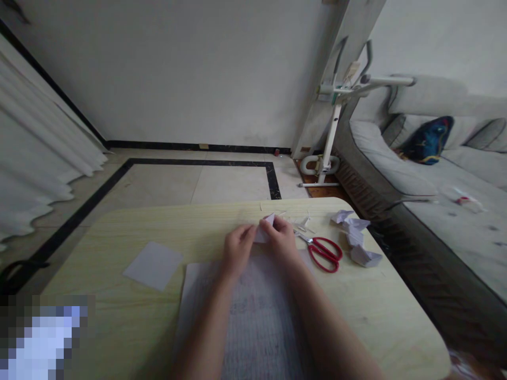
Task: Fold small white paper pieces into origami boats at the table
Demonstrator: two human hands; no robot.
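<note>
Near the far edge of the table, a small folded piece of white paper [262, 236] is pinched between my two hands. My left hand [238, 244] grips its left side with closed fingers. My right hand [282, 236] holds the right side, thumb pressed on the paper and a pointed corner sticking up. Under my forearms lies a large sheet with rows of faint lines and writing [257, 316]. Scissors with red handles [325, 254] rest just right of my right hand, beside thin paper scraps [304, 222].
Several folded paper pieces [355, 237] stand in a row at the table's right. A square of white paper [153, 265] lies at the left on the wooden table [106, 316]. Beyond are a grey sofa [420, 211] and white exercise equipment [330, 132].
</note>
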